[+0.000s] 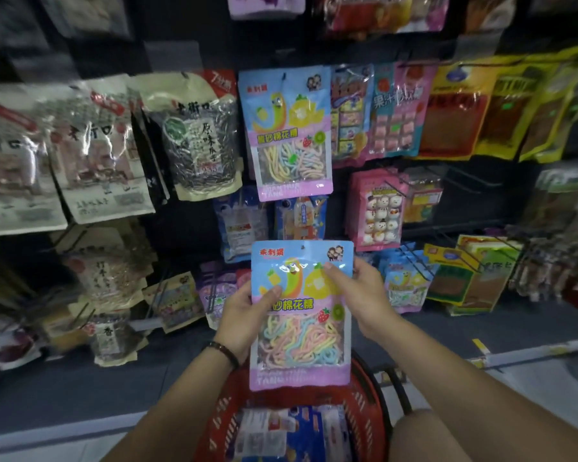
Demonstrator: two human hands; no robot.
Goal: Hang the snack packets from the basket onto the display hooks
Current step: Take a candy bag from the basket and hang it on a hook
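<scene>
— Two hands on it?
— Yes. My left hand (244, 316) pinches one edge of the pale-blue plastic packet of pastel candy ropes (301, 328) and my right hand (364, 300) pinches the other. I hold it upright above the red plastic basket (224, 415), hang-hole uppermost.
— Obstacles?
— The identical hanging packet (286, 131) fronts that hook, and the pink snowman packet (377, 211) crowds its right.

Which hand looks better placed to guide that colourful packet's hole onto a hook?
Probably the right hand: it grips the packet higher up, nearer the hang hole. The left hand holds its left edge lower down. The matching packet hangs straight above.
</scene>
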